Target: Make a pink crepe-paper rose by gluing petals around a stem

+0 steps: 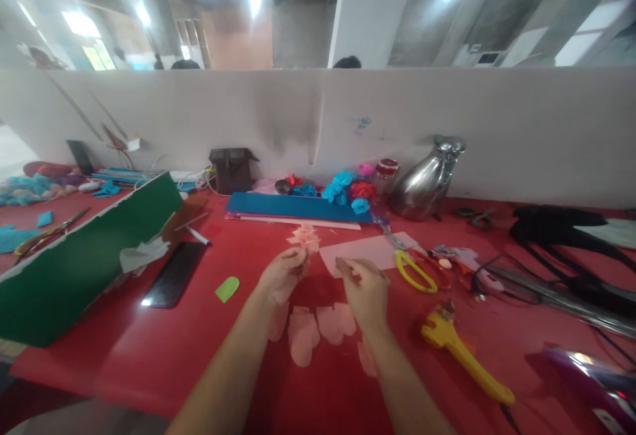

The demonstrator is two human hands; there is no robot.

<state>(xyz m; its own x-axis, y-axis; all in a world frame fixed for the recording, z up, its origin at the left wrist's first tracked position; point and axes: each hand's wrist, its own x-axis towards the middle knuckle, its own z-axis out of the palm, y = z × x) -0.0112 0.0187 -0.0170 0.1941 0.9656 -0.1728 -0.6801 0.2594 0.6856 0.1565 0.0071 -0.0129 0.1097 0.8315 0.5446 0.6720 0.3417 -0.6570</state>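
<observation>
My left hand [284, 275] pinches the base of a pale pink paper flower [305, 237], whose layered petals point away from me. To its right, my right hand [366, 292] has thumb and fingertips drawn together beside a pink paper sheet [370, 254]. Whatever may be between those fingertips is too small to make out. Below both hands, several cut pink paper petals [302, 339] lie on the red tabletop [238, 362], some overlapping and some partly covered by my forearms.
At right lie yellow-handled scissors [416, 273], a yellow glue gun [464, 355] and a cord. A steel jug [424, 180] stands behind. Leftward are a phone [173, 275], a green board [94, 259] and a green paper piece [227, 289]. Blue and red paper flowers [340, 187] sit at the back.
</observation>
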